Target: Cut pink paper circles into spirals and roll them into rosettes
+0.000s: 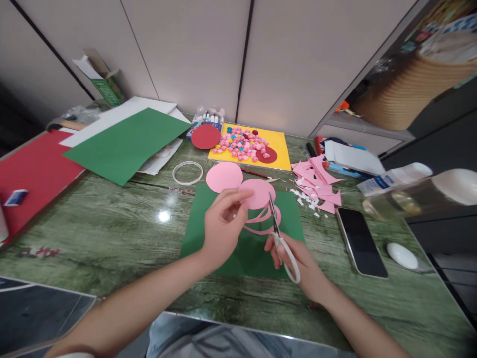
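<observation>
My left hand (225, 226) pinches the left edge of a pink paper circle (259, 193) between thumb and fingers. My right hand (294, 256) holds white-handled scissors (285, 248), with their blades pointing away from me at the circle's right edge. Thin curved pink paper strips (261, 228) hang or lie just below the circle; I cannot tell where they join it. Under both hands lies a dark green sheet (238, 261). A second pink circle (223, 176) rests just beyond my left hand, partly over the green sheet's far edge.
A yellow sheet (283, 151) bears many small pink balls and a red circle. Pink scraps (316, 184), a phone (361, 242) and a bottle (406, 196) are on the right. A tape roll (187, 173), a green sheet (130, 141) and a red sheet (44, 169) lie left.
</observation>
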Available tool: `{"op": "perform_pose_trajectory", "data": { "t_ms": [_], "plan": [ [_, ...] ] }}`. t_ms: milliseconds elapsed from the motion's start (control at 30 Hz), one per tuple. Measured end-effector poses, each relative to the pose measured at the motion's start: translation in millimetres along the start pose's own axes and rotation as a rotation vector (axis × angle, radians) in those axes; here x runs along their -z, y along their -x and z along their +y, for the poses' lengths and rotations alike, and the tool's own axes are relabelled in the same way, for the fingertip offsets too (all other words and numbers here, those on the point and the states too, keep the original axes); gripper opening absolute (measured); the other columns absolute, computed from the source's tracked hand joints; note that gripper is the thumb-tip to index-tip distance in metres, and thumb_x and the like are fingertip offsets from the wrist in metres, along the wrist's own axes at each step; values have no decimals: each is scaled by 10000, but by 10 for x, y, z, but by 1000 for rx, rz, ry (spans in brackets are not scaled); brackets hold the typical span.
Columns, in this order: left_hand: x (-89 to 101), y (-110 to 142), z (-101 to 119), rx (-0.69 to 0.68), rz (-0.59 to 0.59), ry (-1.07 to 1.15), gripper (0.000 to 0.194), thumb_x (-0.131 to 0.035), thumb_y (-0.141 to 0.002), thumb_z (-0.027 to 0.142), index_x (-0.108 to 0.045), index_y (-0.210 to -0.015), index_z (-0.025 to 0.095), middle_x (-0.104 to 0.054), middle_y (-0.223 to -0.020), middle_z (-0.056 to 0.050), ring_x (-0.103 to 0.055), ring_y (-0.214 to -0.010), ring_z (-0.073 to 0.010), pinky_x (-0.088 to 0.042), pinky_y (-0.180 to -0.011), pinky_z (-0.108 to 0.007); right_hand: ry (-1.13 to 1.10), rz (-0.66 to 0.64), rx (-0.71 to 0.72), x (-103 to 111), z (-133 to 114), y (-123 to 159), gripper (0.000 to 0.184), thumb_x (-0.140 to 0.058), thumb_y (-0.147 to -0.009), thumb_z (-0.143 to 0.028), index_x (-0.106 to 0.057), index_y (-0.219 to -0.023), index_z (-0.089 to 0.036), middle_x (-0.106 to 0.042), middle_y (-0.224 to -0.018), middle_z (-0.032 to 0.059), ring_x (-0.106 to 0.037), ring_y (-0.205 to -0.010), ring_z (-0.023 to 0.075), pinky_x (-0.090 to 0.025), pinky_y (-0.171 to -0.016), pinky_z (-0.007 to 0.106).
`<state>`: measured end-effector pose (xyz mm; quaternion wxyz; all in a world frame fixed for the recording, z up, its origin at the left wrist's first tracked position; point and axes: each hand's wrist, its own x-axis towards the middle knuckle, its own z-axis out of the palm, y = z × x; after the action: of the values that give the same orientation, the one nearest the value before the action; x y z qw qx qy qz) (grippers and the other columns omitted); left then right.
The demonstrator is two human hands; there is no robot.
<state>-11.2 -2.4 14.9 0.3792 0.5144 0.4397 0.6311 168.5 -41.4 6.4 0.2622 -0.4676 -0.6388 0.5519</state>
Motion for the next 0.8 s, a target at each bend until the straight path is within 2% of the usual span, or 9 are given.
{"op": "perform_pose_trajectory", "data": {
  "t_ms": [800],
  "plan": [
    [-25,14,15,28,-4,26,226,-605,-769,137,-678,-972,205,-627,-996,-66,-578,-974,-169,-494,-786,-255,8,1,19,-6,14,-4,433,-333,-910,-565,-525,-833,-185,-442,-575,-33,-429,-547,124,-357,-534,250]
  ]
}}
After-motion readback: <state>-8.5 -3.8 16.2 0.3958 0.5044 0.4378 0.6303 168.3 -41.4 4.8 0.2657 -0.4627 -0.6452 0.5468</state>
